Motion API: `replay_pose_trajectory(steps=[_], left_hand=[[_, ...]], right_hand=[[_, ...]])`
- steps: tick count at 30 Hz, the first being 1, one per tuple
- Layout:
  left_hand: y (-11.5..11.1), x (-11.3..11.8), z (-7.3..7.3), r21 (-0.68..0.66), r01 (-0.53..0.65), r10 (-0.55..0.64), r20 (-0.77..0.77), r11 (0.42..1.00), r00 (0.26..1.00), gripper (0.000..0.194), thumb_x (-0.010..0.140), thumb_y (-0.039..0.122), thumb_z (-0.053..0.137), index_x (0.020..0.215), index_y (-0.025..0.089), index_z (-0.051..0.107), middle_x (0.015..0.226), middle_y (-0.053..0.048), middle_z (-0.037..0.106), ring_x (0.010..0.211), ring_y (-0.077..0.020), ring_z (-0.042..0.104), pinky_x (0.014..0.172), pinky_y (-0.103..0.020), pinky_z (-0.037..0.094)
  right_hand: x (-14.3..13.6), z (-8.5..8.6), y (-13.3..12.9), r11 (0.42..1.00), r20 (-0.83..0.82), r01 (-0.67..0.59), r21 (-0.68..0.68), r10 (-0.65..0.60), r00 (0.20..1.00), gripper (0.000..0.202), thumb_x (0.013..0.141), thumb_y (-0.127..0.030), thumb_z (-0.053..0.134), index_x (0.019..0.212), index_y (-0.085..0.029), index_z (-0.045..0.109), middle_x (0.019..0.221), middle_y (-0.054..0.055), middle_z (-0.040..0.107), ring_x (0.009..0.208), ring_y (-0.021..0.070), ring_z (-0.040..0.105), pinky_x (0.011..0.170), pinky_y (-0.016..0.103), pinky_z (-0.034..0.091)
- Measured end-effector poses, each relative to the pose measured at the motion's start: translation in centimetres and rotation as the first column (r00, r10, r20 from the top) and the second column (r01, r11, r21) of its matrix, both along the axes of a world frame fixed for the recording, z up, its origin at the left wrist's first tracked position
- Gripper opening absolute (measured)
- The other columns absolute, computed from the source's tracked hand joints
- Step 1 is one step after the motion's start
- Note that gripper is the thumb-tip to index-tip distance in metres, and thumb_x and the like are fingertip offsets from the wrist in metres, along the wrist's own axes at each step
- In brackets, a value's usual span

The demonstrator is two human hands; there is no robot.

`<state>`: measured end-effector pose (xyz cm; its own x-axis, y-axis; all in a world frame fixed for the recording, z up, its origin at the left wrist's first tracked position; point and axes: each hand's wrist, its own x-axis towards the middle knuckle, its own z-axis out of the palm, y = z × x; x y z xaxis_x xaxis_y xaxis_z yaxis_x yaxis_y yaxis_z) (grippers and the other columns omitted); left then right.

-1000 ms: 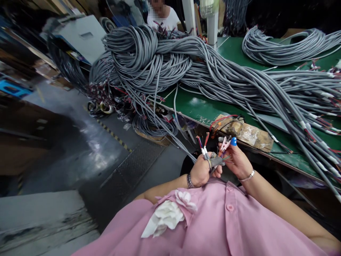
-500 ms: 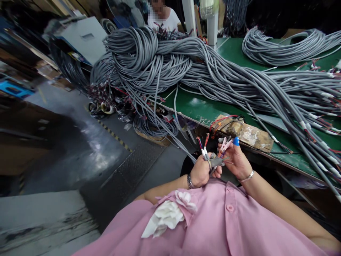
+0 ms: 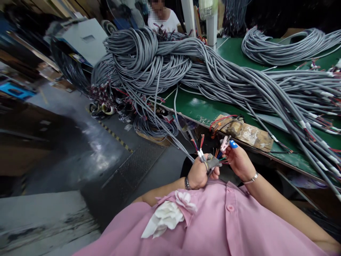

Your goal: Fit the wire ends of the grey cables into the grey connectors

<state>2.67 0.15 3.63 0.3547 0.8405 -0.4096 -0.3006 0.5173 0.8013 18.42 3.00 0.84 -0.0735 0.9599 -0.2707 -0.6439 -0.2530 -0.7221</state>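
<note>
My left hand point(image 3: 199, 173) is closed around grey cables; two white-banded ends point(image 3: 200, 153) with bared coloured wires stick up from it. A grey covering wraps its thumb. Thin coloured wires point(image 3: 219, 156) fan out past that thumb towards my right hand point(image 3: 239, 161). Between the fingers of my right hand is a pale pink clip-like tool point(image 3: 225, 143), partly hidden by the fingers, and a blue cover sits on one fingertip. Both hands are close together in front of the pink shirt.
Long bundles of grey cable point(image 3: 229, 74) lie across a green table point(image 3: 194, 105). On its near edge rests a worn wooden board point(image 3: 253, 136) with wires. A person in white point(image 3: 170, 21) is behind the table. Coiled cables point(image 3: 156, 124) hang low beside the table edge.
My left hand has shifted slightly left with the cables. The pink tool has turned more upright in my right hand, and the thin wires now show spread between the hands.
</note>
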Motion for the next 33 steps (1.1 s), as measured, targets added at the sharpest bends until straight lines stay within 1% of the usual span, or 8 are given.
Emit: replay_pose_trajectory(steps=[5,12,14,16,19,22,29,33], left_hand=[[0.3,0.2,0.0,0.01,0.014,-0.015,0.01,1.0,1.0,0.032,0.07,0.039,0.07,0.064,0.014,0.051,0.051,-0.002,0.061,0.038,-0.0104,0.053,0.036,-0.018,0.033],[0.7,0.3,-0.3,-0.017,0.003,-0.003,0.02,1.0,1.0,0.027,0.07,0.036,0.069,0.068,0.015,0.053,0.052,-0.002,0.061,0.037,-0.011,0.053,0.037,-0.019,0.033],[0.8,0.4,-0.4,-0.022,0.005,-0.004,0.024,1.0,1.0,0.026,0.069,0.035,0.069,0.068,0.014,0.053,0.051,-0.002,0.061,0.037,-0.0112,0.053,0.037,-0.019,0.033],[0.9,0.4,-0.3,-0.025,0.005,-0.004,0.024,1.0,1.0,0.026,0.069,0.035,0.069,0.067,0.015,0.052,0.051,-0.002,0.061,0.037,-0.0111,0.053,0.036,-0.019,0.032],[1.0,0.4,-0.3,-0.034,0.008,-0.008,0.019,0.999,1.0,0.027,0.069,0.036,0.069,0.067,0.015,0.052,0.051,-0.002,0.061,0.037,-0.0111,0.053,0.036,-0.019,0.032],[1.1,0.4,-0.5,-0.044,0.022,-0.021,0.012,0.999,1.0,0.027,0.068,0.036,0.069,0.067,0.015,0.052,0.05,-0.002,0.06,0.037,-0.011,0.053,0.036,-0.019,0.032],[1.2,0.7,-1.1,-0.053,0.034,-0.034,0.013,0.998,0.999,0.035,0.068,0.044,0.07,0.064,0.015,0.051,0.051,-0.003,0.061,0.036,-0.0106,0.053,0.036,-0.019,0.031],[1.0,0.6,-0.9,-0.052,0.048,-0.047,0.002,0.998,0.999,0.035,0.069,0.044,0.07,0.065,0.015,0.052,0.051,-0.003,0.061,0.037,-0.0107,0.053,0.036,-0.019,0.031]], right_hand=[[0.0,0.0,0.2,0.999,-0.011,-0.024,-0.021,0.024,1.0,0.03,0.079,-0.05,0.064,0.086,-0.021,0.067,0.081,0.003,0.066,0.065,0.0128,0.055,0.053,0.024,0.043],[0.2,0.8,0.3,0.995,0.045,-0.086,-0.053,0.089,0.995,0.034,0.081,-0.053,0.06,0.081,-0.02,0.064,0.072,0.001,0.063,0.06,0.012,0.054,0.052,0.024,0.042],[0.2,1.0,0.3,0.994,0.064,-0.095,-0.053,0.099,0.993,0.031,0.08,-0.051,0.063,0.078,-0.019,0.063,0.068,0.001,0.061,0.058,0.0119,0.053,0.052,0.024,0.042],[0.2,1.1,0.3,0.993,0.033,-0.094,-0.069,0.096,0.995,0.027,0.078,-0.047,0.066,0.081,-0.02,0.065,0.071,0.001,0.064,0.061,0.0125,0.055,0.054,0.025,0.043],[0.3,1.3,0.3,0.986,-0.08,-0.105,-0.129,0.096,0.992,0.027,0.078,-0.046,0.066,0.086,-0.021,0.068,0.084,0.003,0.069,0.065,0.0134,0.057,0.059,0.027,0.045],[0.3,1.2,0.4,0.98,-0.168,-0.131,-0.152,0.105,0.98,0.026,0.08,-0.046,0.064,0.086,-0.021,0.07,0.084,0.003,0.07,0.061,0.0123,0.055,0.058,0.027,0.044],[0.0,0.3,0.6,0.987,-0.177,-0.088,-0.137,0.063,0.982,0.023,0.077,-0.043,0.068,0.087,-0.022,0.07,0.086,0.002,0.071,0.065,0.0141,0.058,0.065,0.03,0.044],[0.0,0.1,0.4,0.991,-0.195,-0.093,-0.095,0.073,0.978,0.026,0.08,-0.048,0.064,0.087,-0.024,0.068,0.09,0.002,0.071,0.069,0.0148,0.059,0.064,0.029,0.045]])
